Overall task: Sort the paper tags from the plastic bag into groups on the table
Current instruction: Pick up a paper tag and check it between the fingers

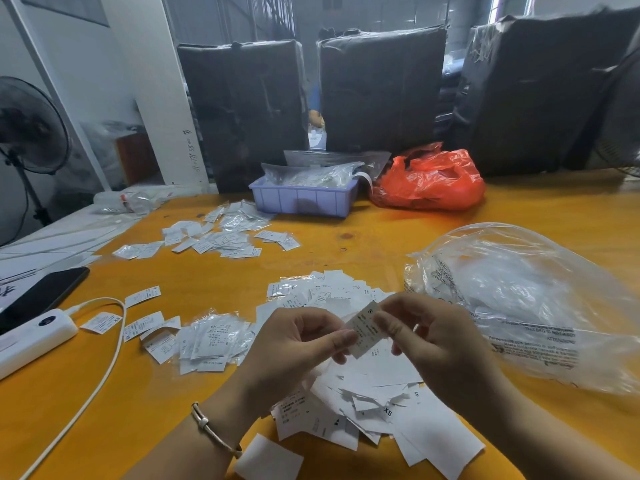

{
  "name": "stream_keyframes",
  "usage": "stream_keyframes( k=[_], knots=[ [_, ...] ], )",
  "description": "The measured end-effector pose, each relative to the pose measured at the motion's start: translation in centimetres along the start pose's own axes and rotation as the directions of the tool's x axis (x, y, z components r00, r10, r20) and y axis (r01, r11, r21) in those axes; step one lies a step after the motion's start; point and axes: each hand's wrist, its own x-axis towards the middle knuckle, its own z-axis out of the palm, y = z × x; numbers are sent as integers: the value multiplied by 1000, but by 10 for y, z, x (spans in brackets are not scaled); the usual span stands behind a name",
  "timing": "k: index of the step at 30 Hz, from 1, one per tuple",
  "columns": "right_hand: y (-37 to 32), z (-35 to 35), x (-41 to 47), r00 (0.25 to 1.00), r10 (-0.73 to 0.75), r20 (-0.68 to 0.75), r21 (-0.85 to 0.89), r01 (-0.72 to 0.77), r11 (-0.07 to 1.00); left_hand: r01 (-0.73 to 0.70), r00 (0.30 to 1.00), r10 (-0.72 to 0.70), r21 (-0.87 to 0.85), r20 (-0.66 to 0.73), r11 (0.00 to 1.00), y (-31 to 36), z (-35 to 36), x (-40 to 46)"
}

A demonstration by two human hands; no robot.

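Both hands, left hand (304, 336) and right hand (420, 336), are pinching one S tag (364, 332) above the near unsorted pile (374, 386), reading it. Guessing next it's going onto a matching group (211, 337) to the left, beside the clear plastic bag (519, 299).

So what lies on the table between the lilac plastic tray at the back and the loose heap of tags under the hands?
In the head view, mostly bare orange table separates the lilac tray from the heap; a far tag group spreads just left of that stretch.

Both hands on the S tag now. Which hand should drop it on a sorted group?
Probably left. The left hand and right hand both pinch the tag, but the sorted groups lie on the left; the plastic bag sits right.
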Motion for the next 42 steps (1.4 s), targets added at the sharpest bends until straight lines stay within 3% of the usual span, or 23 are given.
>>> stream_keyframes(
  k=[8,10,13,17,23,28,34,39,42],
  knots=[
    [0,3,-3,982,186,-1,360,-174,917,32,999,-32,-26,0,999,0,2,0],
    [-1,7,-3,984,176,14,282,-173,944,39,999,-39,-16,-5,999,-1,2,0],
    [-2,11,-4,997,67,25,28,-68,997,45,999,-46,-30,-27,999,-1,2,0],
    [-5,9,-5,1000,-6,26,-164,10,986,49,995,-52,-39,-80,998,0,1,1],
    [-4,14,-7,970,-48,240,-306,122,944,56,996,-62,-101,-57,993,0,1,0],
    [-4,12,-7,989,-40,140,-199,68,978,66,996,-72,-94,-58,993,-2,1,1],
    [1,12,-3,989,106,99,159,-120,980,58,997,-63,-95,-42,994,-5,0,2],
    [1,11,-3,990,84,113,189,-104,976,40,998,-34,-117,48,992,-7,0,2],
    [3,12,-2,991,84,103,198,-104,975,15,1000,-13,-91,18,996,-5,-3,4]
  ],
)
